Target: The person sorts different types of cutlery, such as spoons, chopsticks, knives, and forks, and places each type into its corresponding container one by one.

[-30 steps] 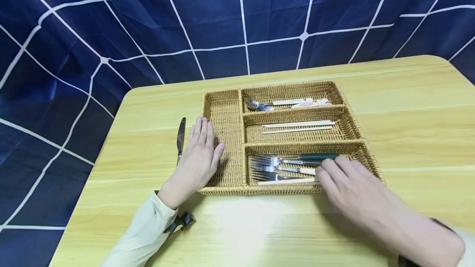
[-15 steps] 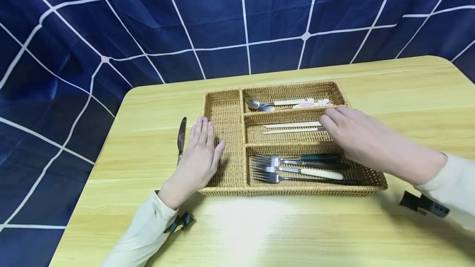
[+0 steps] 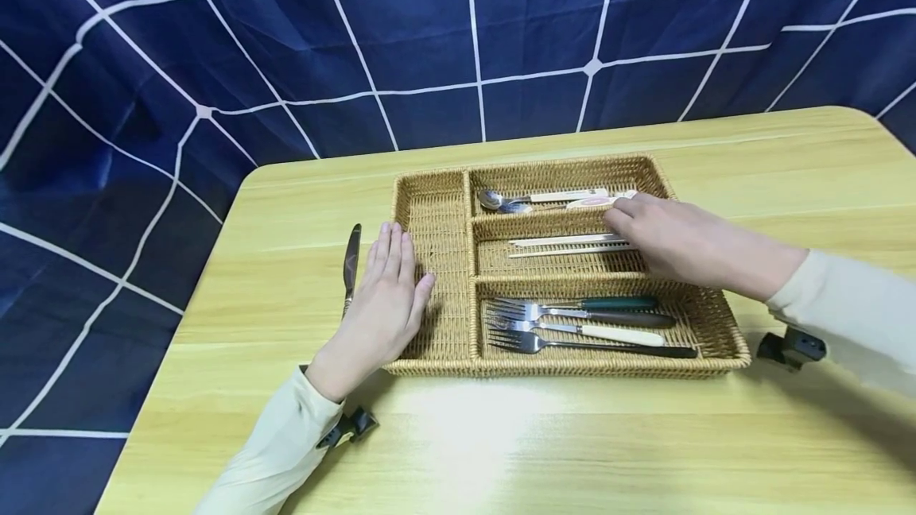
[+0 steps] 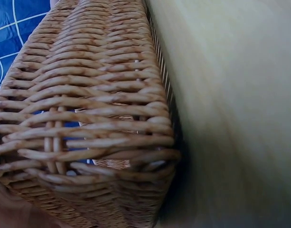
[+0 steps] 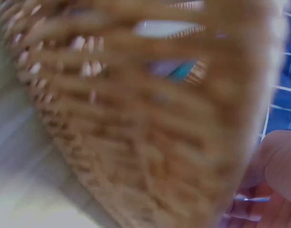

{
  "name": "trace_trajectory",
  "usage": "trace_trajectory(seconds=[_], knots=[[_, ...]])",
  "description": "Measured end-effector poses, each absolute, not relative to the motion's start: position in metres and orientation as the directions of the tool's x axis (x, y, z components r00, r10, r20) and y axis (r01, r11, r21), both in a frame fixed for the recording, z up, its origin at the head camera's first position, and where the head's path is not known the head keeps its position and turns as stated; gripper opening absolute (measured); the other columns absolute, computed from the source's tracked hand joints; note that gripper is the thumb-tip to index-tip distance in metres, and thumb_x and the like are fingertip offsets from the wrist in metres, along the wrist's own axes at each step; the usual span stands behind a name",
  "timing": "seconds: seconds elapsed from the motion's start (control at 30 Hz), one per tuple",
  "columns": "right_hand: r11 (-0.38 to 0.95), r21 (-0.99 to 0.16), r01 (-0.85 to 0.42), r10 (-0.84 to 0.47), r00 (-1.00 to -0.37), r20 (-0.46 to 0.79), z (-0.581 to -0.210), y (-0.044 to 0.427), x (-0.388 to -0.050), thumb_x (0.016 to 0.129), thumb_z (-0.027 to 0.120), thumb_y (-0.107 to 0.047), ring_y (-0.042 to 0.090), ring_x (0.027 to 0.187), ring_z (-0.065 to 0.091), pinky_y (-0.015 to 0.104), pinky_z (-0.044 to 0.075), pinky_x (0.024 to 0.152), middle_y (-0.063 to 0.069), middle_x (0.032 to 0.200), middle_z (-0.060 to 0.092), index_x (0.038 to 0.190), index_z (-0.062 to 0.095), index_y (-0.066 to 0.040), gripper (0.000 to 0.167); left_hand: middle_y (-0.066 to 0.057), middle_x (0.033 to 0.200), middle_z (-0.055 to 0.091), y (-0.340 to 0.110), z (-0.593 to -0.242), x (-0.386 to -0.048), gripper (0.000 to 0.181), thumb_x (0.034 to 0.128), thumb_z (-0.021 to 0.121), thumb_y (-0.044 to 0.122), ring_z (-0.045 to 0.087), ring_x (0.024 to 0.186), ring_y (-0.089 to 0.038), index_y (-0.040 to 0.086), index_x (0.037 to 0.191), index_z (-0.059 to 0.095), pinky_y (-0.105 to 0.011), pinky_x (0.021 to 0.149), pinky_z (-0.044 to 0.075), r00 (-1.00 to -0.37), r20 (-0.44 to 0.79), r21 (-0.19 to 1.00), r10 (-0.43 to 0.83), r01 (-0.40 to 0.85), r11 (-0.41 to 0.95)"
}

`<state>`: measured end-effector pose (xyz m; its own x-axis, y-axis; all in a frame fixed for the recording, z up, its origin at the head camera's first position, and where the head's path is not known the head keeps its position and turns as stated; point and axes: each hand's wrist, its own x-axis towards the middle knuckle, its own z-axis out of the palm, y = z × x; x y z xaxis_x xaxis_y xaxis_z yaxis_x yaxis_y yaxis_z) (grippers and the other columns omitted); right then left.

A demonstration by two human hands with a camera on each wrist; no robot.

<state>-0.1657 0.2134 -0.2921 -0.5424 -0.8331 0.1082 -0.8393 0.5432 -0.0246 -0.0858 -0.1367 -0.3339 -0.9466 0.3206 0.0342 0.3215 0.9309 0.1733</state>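
A woven cutlery tray (image 3: 432, 366) with compartments lies on the table. My left hand (image 3: 379, 304) rests along its left wall, fingers straight and together. Just left of that hand lies a table knife (image 3: 351, 261), its handle partly hidden. My right hand (image 3: 665, 237) is over the middle compartment, fingers bent down at the right part of the pale chopsticks (image 3: 558, 242). Whether it grips one is hidden. Spoons (image 3: 492, 199) with light handles lie in the back compartment. Several forks (image 3: 529, 342) lie in the front one. The right wrist view is blurred, with fingers (image 5: 280, 164) at its edge.
The wooden table (image 3: 465, 451) reaches out around the tray. Behind and to the left hangs a dark blue cloth (image 3: 529, 30) with white lines. In the left wrist view, the tray's woven outer wall (image 4: 88, 99) fills much of the picture.
My right hand has moved from the front compartment, where it held a chopstick, back to the middle one, then slightly left. The chopstick is gone from over the forks. My left hand stays put.
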Motion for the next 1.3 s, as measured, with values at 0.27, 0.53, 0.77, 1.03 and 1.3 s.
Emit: trace_trajectory(seconds=[0.27,0.53,0.77,1.03,1.3], knots=[[0.538,-0.087,-0.838,-0.836,-0.544,0.072,-0.301,0.216,-0.177,0.07,0.06,0.02,0.015,0.063,0.051,0.034,0.052,0.055,-0.002,0.07,0.046,0.078,0.049,-0.008,0.031,-0.033,0.154,0.007,-0.137,-0.334,-0.086,0.064,0.1063,0.024,0.034,-0.004,0.145,-0.039,-0.015,0.147,0.016,-0.047,0.119,0.004,-0.944,0.047,0.183,0.326,0.329,0.926],[0.583,-0.106,-0.805,-0.805,-0.59,0.057,-0.303,0.213,-0.178,0.085,0.064,0.004,0.012,0.058,0.051,0.032,0.051,0.049,-0.005,0.068,0.05,0.074,0.053,-0.014,0.023,-0.033,0.154,0.008,-0.136,-0.333,-0.088,0.065,0.1062,0.02,0.036,-0.004,0.145,-0.039,-0.015,0.146,0.016,-0.048,0.119,0.006,-0.938,0.067,0.177,0.339,0.345,0.922],[0.56,-0.018,-0.828,-0.823,-0.559,0.096,-0.308,0.213,-0.179,0.078,0.067,0.008,0.012,0.054,0.048,0.029,0.047,0.043,-0.003,0.065,0.049,0.072,0.054,-0.012,0.024,-0.033,0.154,0.007,-0.137,-0.334,-0.088,0.065,0.1062,0.021,0.035,-0.003,0.145,-0.04,-0.015,0.147,0.014,-0.047,0.119,0.005,-0.939,0.061,0.178,0.338,0.344,0.922],[0.555,-0.019,-0.832,-0.821,-0.552,0.145,-0.31,0.214,-0.177,0.079,0.07,0.004,0.013,0.054,0.05,0.031,0.048,0.044,-0.004,0.065,0.05,0.072,0.054,-0.013,0.023,-0.033,0.154,0.008,-0.138,-0.336,-0.087,0.065,0.1063,0.022,0.035,-0.004,0.145,-0.039,-0.015,0.146,0.015,-0.046,0.119,0.003,-0.941,0.054,0.191,0.335,0.339,0.921],[0.64,-0.07,-0.765,-0.721,-0.629,0.291,-0.288,0.237,-0.177,0.068,0.073,0.012,0.016,0.061,0.059,0.037,0.052,0.049,0.0,0.078,0.064,0.085,0.066,-0.01,0.029,-0.033,0.153,0.009,-0.137,-0.336,-0.087,0.065,0.1063,0.023,0.035,-0.004,0.145,-0.038,-0.015,0.146,0.017,-0.045,0.119,0.002,-0.941,0.063,0.195,0.333,0.338,0.921]])
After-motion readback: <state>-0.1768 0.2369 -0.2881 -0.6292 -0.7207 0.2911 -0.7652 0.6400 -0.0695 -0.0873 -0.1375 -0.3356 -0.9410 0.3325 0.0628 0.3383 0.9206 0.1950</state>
